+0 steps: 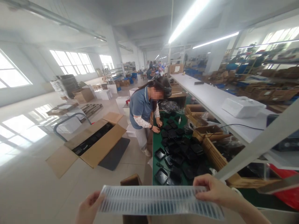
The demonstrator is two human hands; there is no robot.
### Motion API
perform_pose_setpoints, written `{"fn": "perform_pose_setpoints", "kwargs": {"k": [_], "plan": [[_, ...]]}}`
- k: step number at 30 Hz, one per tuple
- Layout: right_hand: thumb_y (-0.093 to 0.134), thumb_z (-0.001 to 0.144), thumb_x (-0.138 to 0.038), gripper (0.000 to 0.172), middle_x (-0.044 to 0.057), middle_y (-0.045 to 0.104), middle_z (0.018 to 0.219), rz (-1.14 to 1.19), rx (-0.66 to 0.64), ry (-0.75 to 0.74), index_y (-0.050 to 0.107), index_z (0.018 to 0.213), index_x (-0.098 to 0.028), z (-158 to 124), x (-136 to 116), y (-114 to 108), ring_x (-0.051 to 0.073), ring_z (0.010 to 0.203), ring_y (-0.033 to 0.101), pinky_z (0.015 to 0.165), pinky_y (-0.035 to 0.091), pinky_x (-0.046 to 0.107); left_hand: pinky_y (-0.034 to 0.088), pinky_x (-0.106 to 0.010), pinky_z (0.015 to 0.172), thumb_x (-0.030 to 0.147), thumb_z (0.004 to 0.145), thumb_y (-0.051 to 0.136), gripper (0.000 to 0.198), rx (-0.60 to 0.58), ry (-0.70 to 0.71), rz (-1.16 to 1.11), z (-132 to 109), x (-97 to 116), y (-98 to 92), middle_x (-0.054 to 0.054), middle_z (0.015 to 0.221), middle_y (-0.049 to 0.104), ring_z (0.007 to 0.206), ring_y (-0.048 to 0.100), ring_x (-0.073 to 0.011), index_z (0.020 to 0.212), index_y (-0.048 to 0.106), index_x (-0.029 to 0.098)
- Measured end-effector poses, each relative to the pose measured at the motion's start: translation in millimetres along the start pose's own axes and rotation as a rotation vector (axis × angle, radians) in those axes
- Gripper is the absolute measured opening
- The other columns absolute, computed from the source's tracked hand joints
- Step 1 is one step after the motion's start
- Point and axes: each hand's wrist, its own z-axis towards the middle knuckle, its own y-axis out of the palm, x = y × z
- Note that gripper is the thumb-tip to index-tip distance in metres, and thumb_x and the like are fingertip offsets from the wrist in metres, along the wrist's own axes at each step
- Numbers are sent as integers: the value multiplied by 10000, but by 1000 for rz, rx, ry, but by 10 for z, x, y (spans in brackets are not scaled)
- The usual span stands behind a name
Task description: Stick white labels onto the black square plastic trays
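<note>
A long translucent strip [149, 199] with two rows of small dark bars, perhaps a sheet of labels, stretches level across the bottom of the head view. My left hand [90, 205] pinches its left end between thumb and fingers. Farther right, my right hand [210, 189] grips the upper edge near the right end. Beyond the strip lie many black plastic housings [161, 176] on the green tabletop [156, 140]. What is printed on the strip is too blurred to read.
A co-worker [142, 109] stands at the table's far left edge, both hands on a small dark part. Open cardboard boxes [215, 155] line the right side under a white shelf [205, 93]. On a cart at left sits a large open carton [100, 146]. A slanted metal post [257, 140] rises at right.
</note>
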Motion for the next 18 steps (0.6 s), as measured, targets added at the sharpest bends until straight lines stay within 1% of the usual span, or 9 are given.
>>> {"fn": "perform_pose_setpoints", "kwargs": {"k": [3,4,7,8,9,11,14,16,18], "plan": [[624,615,-158,90,-37,543,579,-257,-132,-128,704,656,-163,88,-630,201,108,585,478,535,303,221,440,-523,989,543,467,789,524,96,238,183,-67,160,136,-140,993,735,1043,620,-407,851,748,189],[625,616,-128,105,-44,540,583,-333,-196,-202,712,662,-164,129,-840,288,100,581,479,538,309,216,446,-486,1001,534,524,787,506,-15,300,121,-151,293,278,-132,1020,735,1060,623,-377,897,750,194],[648,590,-57,145,-63,530,588,-506,-313,-431,699,665,-170,280,-1354,486,83,590,472,569,316,206,489,-324,900,403,632,820,403,-664,405,-73,-461,720,803,-84,963,740,947,649,-261,964,758,184],[661,575,-54,175,-61,552,619,-504,-289,-463,695,698,-174,328,-1467,507,89,615,484,579,321,205,487,-279,787,406,663,811,332,-833,370,-130,-543,823,953,-60,834,733,821,646,-219,881,768,160],[682,571,-74,223,-55,578,662,-436,-244,-462,695,767,-180,368,-1544,505,100,643,501,586,333,205,462,-253,688,437,692,791,321,-888,291,-207,-600,893,1072,-47,744,715,713,619,-186,803,766,137],[738,602,-184,408,-26,636,781,-112,-130,-416,665,1003,-198,418,-1594,462,133,714,557,622,394,219,423,-226,620,486,693,793,371,-820,190,-366,-644,943,1207,-27,658,683,631,571,-146,729,751,119],[796,659,-430,699,46,689,940,399,-25,-364,531,1264,-201,443,-1439,453,202,866,644,779,493,315,453,-224,646,487,643,841,384,-591,92,-640,-636,906,1260,-26,686,695,663,589,-146,754,738,134],[832,627,-508,720,82,704,963,505,-16,-358,558,1215,-195,461,-1248,551,255,938,665,849,506,382,486,-244,686,458,616,869,378,-541,34,-767,-658,893,1289,-41,734,722,700,624,-165,788,736,149],[834,624,-544,628,86,707,904,561,18,-350,604,1087,-189,484,-1063,698,273,904,676,818,521,399,516,-276,724,442,580,893,411,-556,17,-820,-710,914,1341,-66,789,747,741,658,-195,833,743,156]]}}
